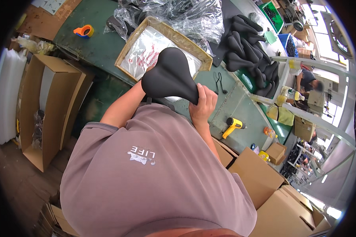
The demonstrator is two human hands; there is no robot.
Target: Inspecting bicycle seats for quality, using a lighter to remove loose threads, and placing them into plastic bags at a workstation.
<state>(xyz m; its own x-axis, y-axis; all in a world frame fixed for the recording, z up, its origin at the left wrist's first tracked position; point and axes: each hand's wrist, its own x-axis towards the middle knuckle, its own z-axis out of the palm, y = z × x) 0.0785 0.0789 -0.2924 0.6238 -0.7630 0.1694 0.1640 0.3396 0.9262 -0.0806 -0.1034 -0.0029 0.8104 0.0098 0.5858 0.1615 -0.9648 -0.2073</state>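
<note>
A black bicycle saddle (168,75) is held up in front of my chest, its wide end toward the upper left and its narrow nose toward the lower right. My right hand (203,103) grips the nose, with fingers wrapped over it. At the wide end my left hand (142,83) holds the saddle from the side; most of its fingers are hidden behind it. Just beyond the saddle lies a shallow tan tray (124,55) with clear plastic bags (148,45) printed in red. The saddle covers part of the tray.
Many black saddles (247,47) pile up on the right of the green bench. Clear wrapping (182,17) heaps behind the tray. A yellow heat gun (233,125) and an orange tape dispenser (84,31) lie on the bench. Cardboard boxes (51,106) stand left; others (257,173) stand right.
</note>
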